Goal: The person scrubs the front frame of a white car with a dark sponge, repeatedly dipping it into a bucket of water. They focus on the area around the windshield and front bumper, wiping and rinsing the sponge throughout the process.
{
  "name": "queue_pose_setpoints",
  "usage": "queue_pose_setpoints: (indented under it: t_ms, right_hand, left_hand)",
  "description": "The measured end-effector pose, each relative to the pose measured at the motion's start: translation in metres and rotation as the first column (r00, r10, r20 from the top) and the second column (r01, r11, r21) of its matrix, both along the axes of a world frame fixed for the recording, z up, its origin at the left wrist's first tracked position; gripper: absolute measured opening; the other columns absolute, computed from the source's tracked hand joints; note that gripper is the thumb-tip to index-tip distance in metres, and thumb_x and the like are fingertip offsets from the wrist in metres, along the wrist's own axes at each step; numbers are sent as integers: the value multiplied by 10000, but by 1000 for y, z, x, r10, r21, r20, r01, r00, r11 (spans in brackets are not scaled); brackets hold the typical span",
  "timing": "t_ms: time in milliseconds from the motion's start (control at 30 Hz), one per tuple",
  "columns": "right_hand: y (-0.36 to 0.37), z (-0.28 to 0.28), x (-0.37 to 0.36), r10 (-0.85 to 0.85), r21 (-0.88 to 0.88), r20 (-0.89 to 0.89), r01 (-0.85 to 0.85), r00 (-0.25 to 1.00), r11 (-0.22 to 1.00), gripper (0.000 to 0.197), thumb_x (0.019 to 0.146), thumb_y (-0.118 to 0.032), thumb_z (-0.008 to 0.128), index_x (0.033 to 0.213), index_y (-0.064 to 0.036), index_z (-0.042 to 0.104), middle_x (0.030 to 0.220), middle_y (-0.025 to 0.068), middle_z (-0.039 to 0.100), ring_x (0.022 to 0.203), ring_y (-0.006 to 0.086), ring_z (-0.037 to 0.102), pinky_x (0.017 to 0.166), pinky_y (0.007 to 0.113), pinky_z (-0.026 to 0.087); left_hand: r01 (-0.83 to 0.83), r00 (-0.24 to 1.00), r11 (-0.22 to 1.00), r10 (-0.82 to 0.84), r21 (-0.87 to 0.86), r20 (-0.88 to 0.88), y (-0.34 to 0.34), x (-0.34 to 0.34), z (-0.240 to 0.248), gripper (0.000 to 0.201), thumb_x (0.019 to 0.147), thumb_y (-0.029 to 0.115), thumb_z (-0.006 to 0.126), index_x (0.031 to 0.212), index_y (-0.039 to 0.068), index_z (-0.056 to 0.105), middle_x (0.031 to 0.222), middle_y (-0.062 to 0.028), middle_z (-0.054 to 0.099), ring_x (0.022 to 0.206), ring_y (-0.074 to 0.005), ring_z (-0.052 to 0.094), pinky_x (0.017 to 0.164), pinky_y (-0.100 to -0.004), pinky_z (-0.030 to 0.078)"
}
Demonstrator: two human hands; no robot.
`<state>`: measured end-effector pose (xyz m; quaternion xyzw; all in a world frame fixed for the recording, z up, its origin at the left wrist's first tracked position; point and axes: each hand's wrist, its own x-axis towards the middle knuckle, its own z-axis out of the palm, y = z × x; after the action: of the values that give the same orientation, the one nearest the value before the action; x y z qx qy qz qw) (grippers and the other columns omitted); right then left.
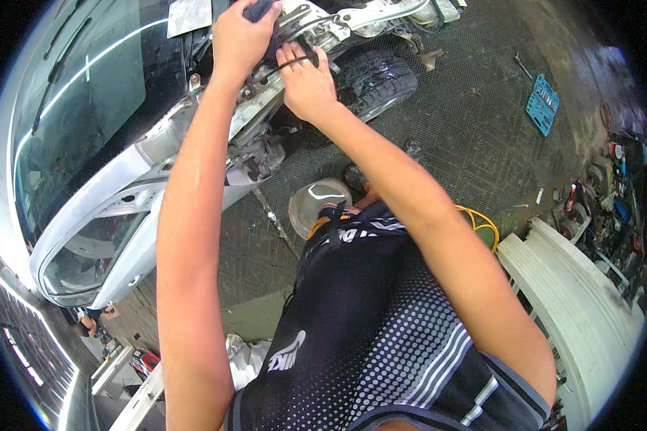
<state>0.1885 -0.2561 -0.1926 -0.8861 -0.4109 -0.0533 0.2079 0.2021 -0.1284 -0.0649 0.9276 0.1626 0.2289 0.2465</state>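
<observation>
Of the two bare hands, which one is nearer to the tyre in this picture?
The right hand. It appears closer to the black tyre; the left hand is farther away, with its fingers around a dark object.

vehicle repair workshop. part-stripped car [147, 149], upper left; blue tool tray [543, 105] on floor [474, 118], upper right.

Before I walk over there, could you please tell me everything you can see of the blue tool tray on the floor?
The blue tool tray is roughly rectangular and plastic-looking, with metallic pieces set in it, too small to identify. It lies face up on the dark textured floor, right of the car. A slim metal tool lies near its far end; whether they touch is unclear.
</observation>
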Motion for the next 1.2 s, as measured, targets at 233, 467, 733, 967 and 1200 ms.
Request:
queue_pose_setpoints:
  t_ms: [233,467,733,967,1200]
  right_hand:
    - [18,2,6,-113,-42,29,114,993,993,569,959,-230,466,1468,25,466,1531,154,476,1480,248,371,1242,565,105]
    - [-11,-6,-21,-9,67,92,2,996,998,451,995,-230,497,1374,0,579,1466,144,565,1412,254,474,1199,548,207]
    - [-16,-6,-4,-4,127,66,-4,998,992,380,975,-185,516,1296,-17,630,1447,136,585,1411,221,483,1220,554,202]
    - [-20,-7,-54,228,198,46,-233,972,952,443,976,-204,533,1362,11,576,1454,170,559,1424,267,457,1236,499,222]
    - [-7,-6,-37,180,220,75,-192,981,956,450,982,-184,509,1380,20,561,1451,166,568,1408,261,482,1222,442,258]
  left_hand:
    - [-97,993,995,94,-37,-67,-2,-25,0,473,847,442,787,1000,-2,727,873,-208,740,821,-350,731,773,-406,554]
    - [-114,992,975,102,-191,-71,9,-48,13,442,842,424,803,958,4,730,825,-144,744,768,-236,718,757,-354,545]
    - [-53,968,995,73,90,-240,-9,-4,6,418,790,470,771,1035,132,768,941,-178,760,905,-397,727,778,-487,568]
    - [-45,946,982,101,183,-308,2,-11,3,425,811,487,756,1052,137,758,945,-193,752,915,-415,719,795,-493,571]
    - [-92,966,975,137,200,-220,19,-29,2,466,821,514,770,1032,99,752,955,-190,753,919,-373,735,800,-443,573]
